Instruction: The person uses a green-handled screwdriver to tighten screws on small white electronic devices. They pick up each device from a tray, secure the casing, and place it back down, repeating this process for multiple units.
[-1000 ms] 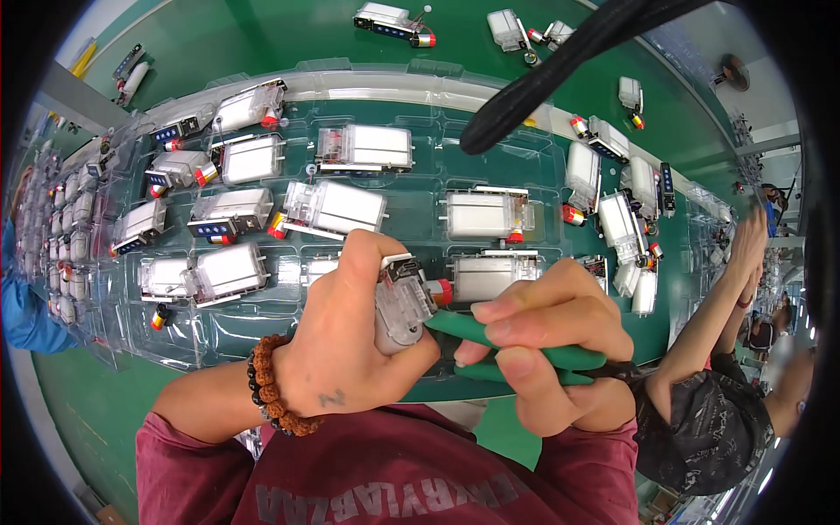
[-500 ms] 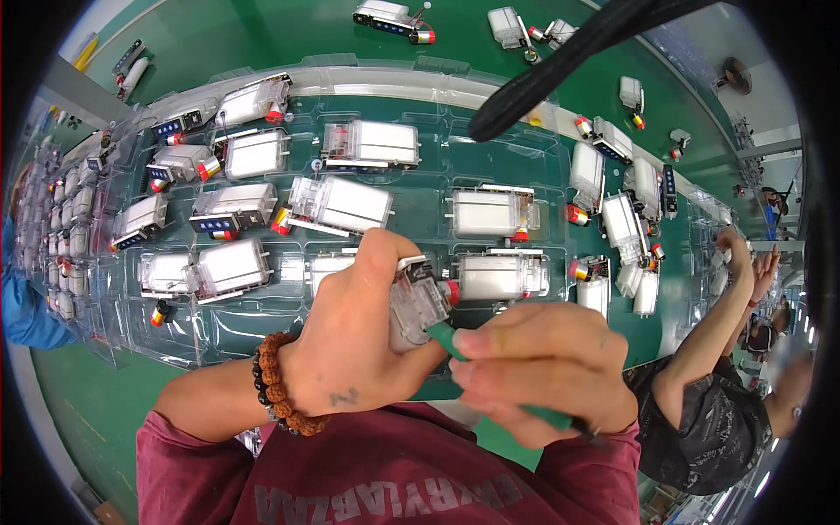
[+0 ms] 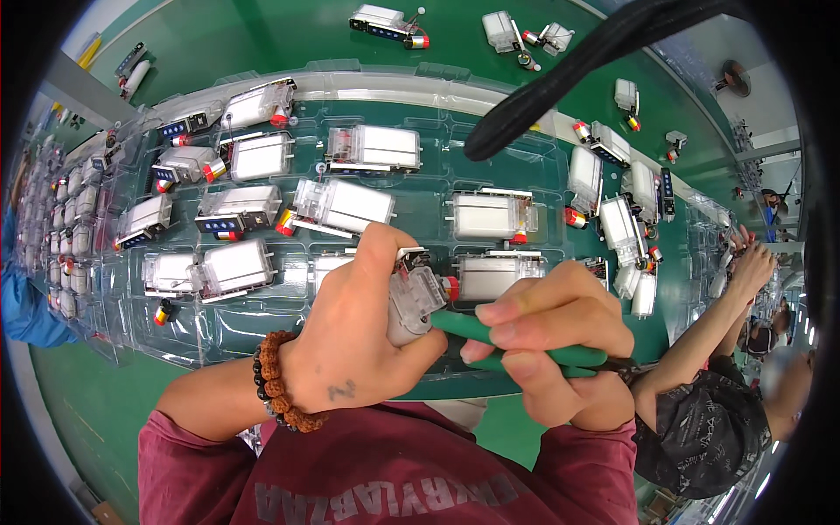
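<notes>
My left hand (image 3: 350,350) is closed around a small white and clear plastic unit (image 3: 413,297), held just above the near edge of the clear moulded tray (image 3: 262,324). My right hand (image 3: 551,341) is clenched on green-handled pliers (image 3: 525,343) whose tip meets that unit. Beyond my hands, the tray's pockets hold white rectangular units (image 3: 341,206) with red and blue ends

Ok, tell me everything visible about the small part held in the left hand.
The small part is a whitish, translucent plastic-looking block with a dark fitting at its top end. It is tilted, gripped in the left hand with the thumb along its left side, above the clear tray. The green-handled tool, held in the right hand, meets its lower right edge. Its lower part is hidden.
</notes>
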`<state>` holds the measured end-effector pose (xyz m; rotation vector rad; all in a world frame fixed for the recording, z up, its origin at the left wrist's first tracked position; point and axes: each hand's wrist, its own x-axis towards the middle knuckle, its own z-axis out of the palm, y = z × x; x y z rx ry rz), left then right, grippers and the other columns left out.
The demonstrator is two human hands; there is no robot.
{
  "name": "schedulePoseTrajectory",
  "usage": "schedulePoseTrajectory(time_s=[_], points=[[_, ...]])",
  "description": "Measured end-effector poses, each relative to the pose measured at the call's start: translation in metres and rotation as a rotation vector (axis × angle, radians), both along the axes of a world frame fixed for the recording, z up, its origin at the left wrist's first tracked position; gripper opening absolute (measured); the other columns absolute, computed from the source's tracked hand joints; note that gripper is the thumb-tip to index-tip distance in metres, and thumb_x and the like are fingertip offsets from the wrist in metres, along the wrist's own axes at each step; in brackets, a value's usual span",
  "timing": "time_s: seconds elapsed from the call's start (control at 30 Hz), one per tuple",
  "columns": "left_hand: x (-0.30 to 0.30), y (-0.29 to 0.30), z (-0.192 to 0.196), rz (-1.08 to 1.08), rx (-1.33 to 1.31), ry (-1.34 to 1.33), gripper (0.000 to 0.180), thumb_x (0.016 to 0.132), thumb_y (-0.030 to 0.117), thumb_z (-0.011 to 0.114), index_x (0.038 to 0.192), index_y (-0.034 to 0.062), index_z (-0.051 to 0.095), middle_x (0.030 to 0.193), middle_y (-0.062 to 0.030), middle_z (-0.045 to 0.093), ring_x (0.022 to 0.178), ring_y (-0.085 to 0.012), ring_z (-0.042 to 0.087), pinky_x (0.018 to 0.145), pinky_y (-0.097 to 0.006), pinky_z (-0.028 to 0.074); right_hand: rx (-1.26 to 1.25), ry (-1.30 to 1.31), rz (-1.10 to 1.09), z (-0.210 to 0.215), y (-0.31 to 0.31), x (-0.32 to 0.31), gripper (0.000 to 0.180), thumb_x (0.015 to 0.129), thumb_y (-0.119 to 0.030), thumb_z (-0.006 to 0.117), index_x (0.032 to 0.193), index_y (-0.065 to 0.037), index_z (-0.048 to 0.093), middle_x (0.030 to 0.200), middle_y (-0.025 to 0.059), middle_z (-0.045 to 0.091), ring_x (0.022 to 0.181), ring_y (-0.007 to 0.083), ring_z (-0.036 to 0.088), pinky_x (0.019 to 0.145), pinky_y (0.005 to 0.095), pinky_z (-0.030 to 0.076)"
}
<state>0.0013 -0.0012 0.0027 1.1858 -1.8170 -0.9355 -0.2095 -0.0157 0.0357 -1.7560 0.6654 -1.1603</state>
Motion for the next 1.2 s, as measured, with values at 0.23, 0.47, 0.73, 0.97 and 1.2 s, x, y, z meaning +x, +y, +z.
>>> schedulePoseTrajectory(time_s=[0.23, 0.47, 0.73, 0.97, 1.2], points=[[0.001, 0.003, 0.003, -0.004, 0.021, -0.035, 0.068, 0.07, 0.011, 0.079, 0.12, 0.0007, 0.035, 0.082, -0.0237, 0.058, 0.07, -0.0476, 0.061, 0.061, -0.049, 0.049, 0.069, 0.084, 0.082, 0.009, -0.007, -0.002, 0.023, 0.075, 0.003, 0.077, 0.098, 0.001, 0.072, 0.094, 0.0182, 0.071, 0.076, 0.0226, 0.068, 0.065, 0.0286, 0.053], [-0.001, 0.004, -0.003, -0.009, 0.019, -0.023, 0.066, 0.069, 0.01, 0.079, 0.119, 0.0011, 0.036, 0.082, -0.0236, 0.058, 0.071, -0.0469, 0.062, 0.061, -0.049, 0.049, 0.115, 0.15, 0.105, 0.019, -0.007, 0.002, 0.022, 0.077, 0.005, 0.077, 0.098, 0.0, 0.072, 0.092, 0.0173, 0.071, 0.079, 0.0244, 0.069, 0.066, 0.0304, 0.053], [-0.002, 0.001, 0.001, -0.028, -0.038, -0.017, 0.064, 0.069, 0.009, 0.078, 0.118, 0.0011, 0.037, 0.083, -0.0212, 0.058, 0.071, -0.0456, 0.062, 0.061, -0.048, 0.05, 0.066, 0.028, 0.085, 0.006, -0.002, -0.002, 0.014, 0.088, -0.001, 0.065, 0.101, 0.001, 0.064, 0.098, 0.0186, 0.063, 0.073, 0.0245, 0.07, 0.065, 0.0321, 0.059], [0.001, 0.001, 0.001, -0.027, -0.058, -0.02, 0.062, 0.07, 0.008, 0.076, 0.118, 0.001, 0.036, 0.083, -0.0202, 0.058, 0.071, -0.044, 0.063, 0.06, -0.046, 0.05, 0.058, -0.001, -0.008, 0.0, 0.005, 0.004, 0.027, 0.075, 0.005, 0.077, 0.1, 0.0, 0.071, 0.098, 0.0178, 0.071, 0.078, 0.0231, 0.068, 0.068, 0.0303, 0.054], [0.002, 0.001, 0.001, -0.028, -0.061, -0.031, 0.062, 0.07, 0.007, 0.076, 0.117, 0.0013, 0.036, 0.082, -0.0199, 0.058, 0.07, -0.0437, 0.064, 0.06, -0.046, 0.05, 0.044, 0.065, 0.041, 0.007, 0.0, 0.005, 0.027, 0.074, 0.006, 0.078, 0.1, 0.002, 0.071, 0.099, 0.0203, 0.07, 0.078, 0.0239, 0.069, 0.069, 0.0305, 0.056]])
